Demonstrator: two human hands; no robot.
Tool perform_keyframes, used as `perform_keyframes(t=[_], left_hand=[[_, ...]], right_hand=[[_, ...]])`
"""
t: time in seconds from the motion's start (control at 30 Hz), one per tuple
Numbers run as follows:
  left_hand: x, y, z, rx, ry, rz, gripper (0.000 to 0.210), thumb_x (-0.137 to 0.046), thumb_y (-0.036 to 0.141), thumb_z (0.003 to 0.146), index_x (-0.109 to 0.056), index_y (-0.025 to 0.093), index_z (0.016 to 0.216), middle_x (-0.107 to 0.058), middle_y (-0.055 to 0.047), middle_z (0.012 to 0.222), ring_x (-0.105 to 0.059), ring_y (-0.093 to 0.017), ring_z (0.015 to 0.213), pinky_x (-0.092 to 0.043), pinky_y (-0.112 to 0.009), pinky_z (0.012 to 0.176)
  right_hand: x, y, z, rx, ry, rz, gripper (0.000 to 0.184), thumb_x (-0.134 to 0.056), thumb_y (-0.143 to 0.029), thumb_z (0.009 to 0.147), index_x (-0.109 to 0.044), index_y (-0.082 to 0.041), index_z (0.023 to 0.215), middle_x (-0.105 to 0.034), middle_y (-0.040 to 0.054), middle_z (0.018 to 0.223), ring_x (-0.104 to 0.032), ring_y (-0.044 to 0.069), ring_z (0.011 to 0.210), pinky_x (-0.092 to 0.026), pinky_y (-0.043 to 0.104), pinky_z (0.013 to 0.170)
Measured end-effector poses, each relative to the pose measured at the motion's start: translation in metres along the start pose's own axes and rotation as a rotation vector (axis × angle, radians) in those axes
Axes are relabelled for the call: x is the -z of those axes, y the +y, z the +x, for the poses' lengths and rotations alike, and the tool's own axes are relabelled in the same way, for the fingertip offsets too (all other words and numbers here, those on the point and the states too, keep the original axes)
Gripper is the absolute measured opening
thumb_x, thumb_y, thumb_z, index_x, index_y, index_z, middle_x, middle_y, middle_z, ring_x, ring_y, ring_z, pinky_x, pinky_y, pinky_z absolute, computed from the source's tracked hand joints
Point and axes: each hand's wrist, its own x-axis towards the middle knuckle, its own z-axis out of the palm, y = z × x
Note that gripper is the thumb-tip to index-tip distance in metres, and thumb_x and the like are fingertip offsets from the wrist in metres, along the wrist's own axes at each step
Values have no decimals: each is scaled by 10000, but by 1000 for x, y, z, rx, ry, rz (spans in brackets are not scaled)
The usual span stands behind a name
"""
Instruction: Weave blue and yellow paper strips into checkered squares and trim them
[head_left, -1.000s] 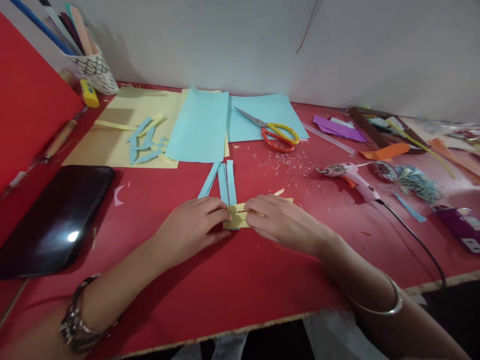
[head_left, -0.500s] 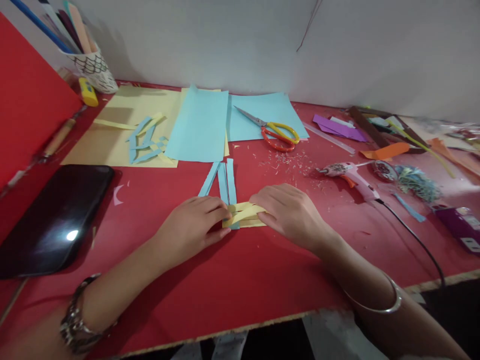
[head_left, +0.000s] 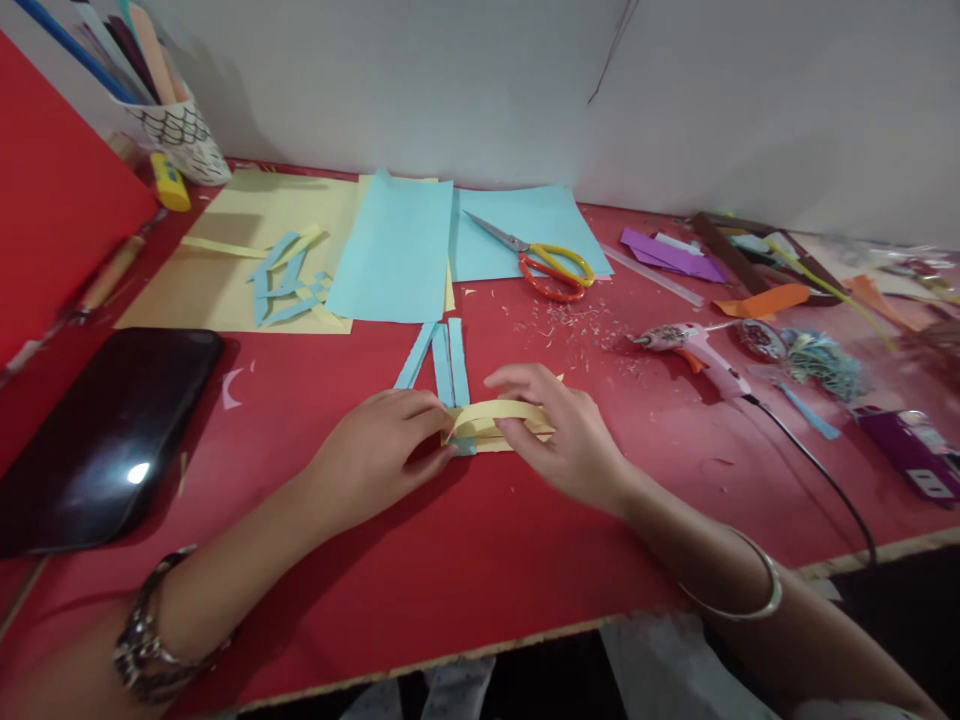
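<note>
Yellow paper strips (head_left: 502, 410) lie across the red table between my hands, the top one bowed upward. A short blue strip (head_left: 465, 446) crosses them at their left end. My left hand (head_left: 382, 445) pinches that left end between thumb and fingers. My right hand (head_left: 566, 435) curves around the right part of the strips, thumb under the raised one and fingers above it, the fingers apart from the thumb. Loose blue paper strips (head_left: 442, 365) lie just beyond my left fingers, their near ends by the yellow ones.
Scissors (head_left: 536, 255) rest on blue sheets (head_left: 397, 250) at the back. A pink glue gun (head_left: 701, 355) with a black cord lies right, near paper shavings. A black phone (head_left: 112, 430) lies left. Woven strips (head_left: 289, 280) sit on a yellow sheet (head_left: 172, 300).
The top yellow strip has gone from lying nearly flat and slanted to arching up. My right hand has opened around it, its fingers lifting; my left hand keeps its pinch.
</note>
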Motion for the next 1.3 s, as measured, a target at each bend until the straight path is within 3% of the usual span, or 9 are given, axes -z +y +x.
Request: perform_keyframes(t=[0.07, 0.2, 0.27, 0.37, 0.53, 0.83, 1.0, 1.3], left_hand=[[0, 1, 0, 22, -6, 4, 209, -395, 267, 848, -580, 174, 822, -627, -48, 792, -579, -169, 722, -440, -276, 639], [3, 2, 0, 64, -25, -16, 211, -373, 282, 848, -552, 179, 806, -630, -48, 785, -580, -176, 719, -434, -270, 612], [5, 3, 1, 80, -32, -27, 208, -368, 287, 847, -543, 188, 795, -630, -40, 774, -578, -173, 715, -427, -265, 604], [6, 4, 2, 87, -34, -38, 200, -373, 286, 847, -541, 192, 789, -629, -32, 764, -573, -166, 706, -414, -259, 595], [6, 4, 2, 88, -24, -46, 202, -379, 284, 854, -545, 186, 792, -629, -26, 764, -570, -162, 693, -394, -256, 569], [6, 4, 1, 111, -40, -78, 236, -355, 310, 855, -560, 194, 833, -648, -40, 814, -588, -175, 743, -423, -267, 618], [7, 5, 2, 113, -50, -90, 262, -339, 325, 864, -560, 189, 827, -648, -51, 817, -588, -178, 742, -434, -275, 624], [6, 3, 2, 112, -47, -122, 293, -312, 329, 879, -556, 178, 819, -637, -52, 787, -576, -169, 722, -427, -270, 617]], right_hand=[[4, 2, 2, 40, -50, -1, 263, -497, -251, 805, -465, -191, 1060, -617, 38, 923, -584, 140, 804, -437, 238, 665], [14, 7, 6, 172, -333, -122, 452, -603, -289, 769, -422, -174, 1166, -551, 97, 1096, -496, 207, 991, -400, 348, 833], [17, 9, 8, 168, -436, -175, 431, -595, -293, 784, -435, -174, 1166, -532, 107, 1111, -469, 224, 1008, -377, 379, 850], [16, 12, 10, 145, -480, -215, 319, -544, -299, 828, -493, -163, 1112, -545, 96, 1053, -483, 215, 951, -371, 370, 825], [16, 18, 12, 194, -459, -274, 155, -480, -234, 858, -587, -138, 913, -560, 90, 968, -508, 176, 840, -367, 324, 769], [19, 29, 13, 311, -353, -384, 163, -447, -53, 764, -582, -143, 753, -576, 63, 854, -490, 145, 732, -353, 298, 751], [20, 29, 13, 353, -318, -404, 178, -428, -45, 735, -567, -155, 719, -589, 57, 858, -501, 144, 726, -358, 314, 795], [19, 28, 11, 354, -265, -380, 167, -426, -120, 813, -572, -171, 752, -592, 59, 887, -524, 156, 809, -329, 367, 899]])
